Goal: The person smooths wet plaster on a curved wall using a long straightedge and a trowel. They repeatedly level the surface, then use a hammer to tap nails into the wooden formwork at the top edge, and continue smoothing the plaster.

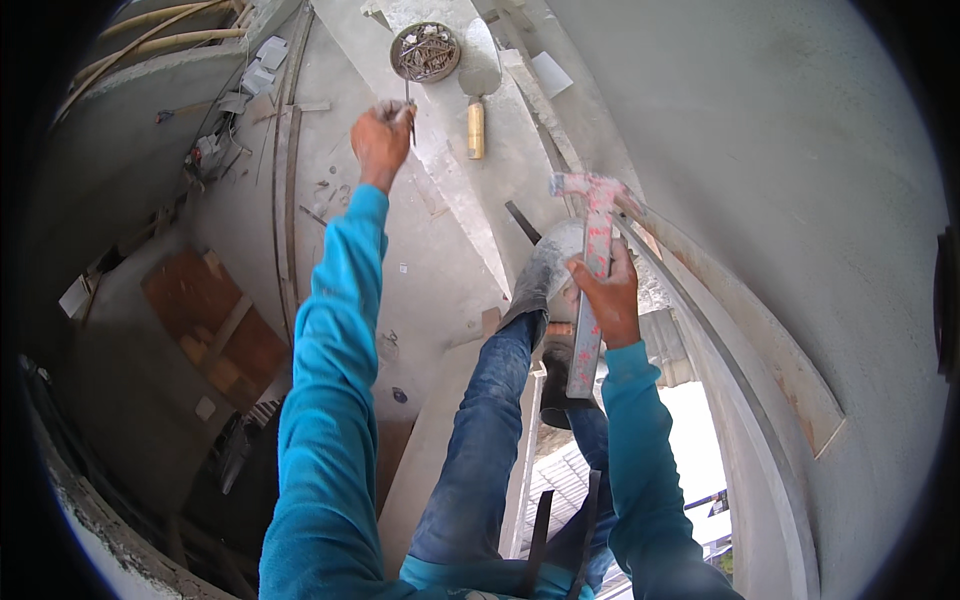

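My left hand (382, 142) is stretched out ahead, its fingers pinched on a thin dark nail (408, 94) that stands out past the fingertips. Just beyond it sits a round bowl (398, 62) filled with many loose nails (428, 50). In my right hand (612, 300), closed around the handle, is a hammer (598, 215) spotted with red and pale, plaster-like patches. Its head points up and away, while the squared metal handle runs down past my wrist. A trowel (476, 130) with a yellowish wooden handle lies right of my left hand.
I stand in boots (560, 262) on a narrow ledge beside an opening (690, 430) with bright daylight below. A grey wall (800, 150) curves along the right, with a long board (770, 350) against it. Long timbers (288, 180) and a brown panel (215, 320) lie leftward.
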Demonstrator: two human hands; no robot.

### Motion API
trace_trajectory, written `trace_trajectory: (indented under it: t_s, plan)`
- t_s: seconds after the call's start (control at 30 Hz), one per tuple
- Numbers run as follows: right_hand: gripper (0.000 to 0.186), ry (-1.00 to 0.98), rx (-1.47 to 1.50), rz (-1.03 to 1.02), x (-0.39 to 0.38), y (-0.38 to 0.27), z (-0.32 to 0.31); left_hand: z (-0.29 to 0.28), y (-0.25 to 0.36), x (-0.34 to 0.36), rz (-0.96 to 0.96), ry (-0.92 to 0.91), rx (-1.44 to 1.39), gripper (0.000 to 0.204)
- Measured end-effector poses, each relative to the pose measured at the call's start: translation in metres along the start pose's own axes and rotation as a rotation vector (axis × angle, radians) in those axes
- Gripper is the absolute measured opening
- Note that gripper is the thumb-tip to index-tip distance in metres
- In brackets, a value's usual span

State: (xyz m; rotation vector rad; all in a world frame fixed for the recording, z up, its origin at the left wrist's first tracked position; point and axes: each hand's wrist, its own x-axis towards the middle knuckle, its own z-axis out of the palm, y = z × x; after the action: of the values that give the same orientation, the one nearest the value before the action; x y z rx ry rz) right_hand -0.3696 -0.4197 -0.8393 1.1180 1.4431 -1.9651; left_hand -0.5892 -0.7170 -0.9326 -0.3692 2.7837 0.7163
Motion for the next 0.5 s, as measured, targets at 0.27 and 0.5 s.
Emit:
trace_trajectory:
  t_s: [0.27,0.5]
  plan:
    - [0.033,0.123,-0.03,0.184,-0.012,0.112,-0.046,0.071,-0.03,0.12,0.105,0.135,0.266,0.026]
    - [0.031,0.072,0.064,0.375,-0.024,0.178,-0.042,0.085,-0.178,0.225,-0.33,0.203,0.09,0.03]
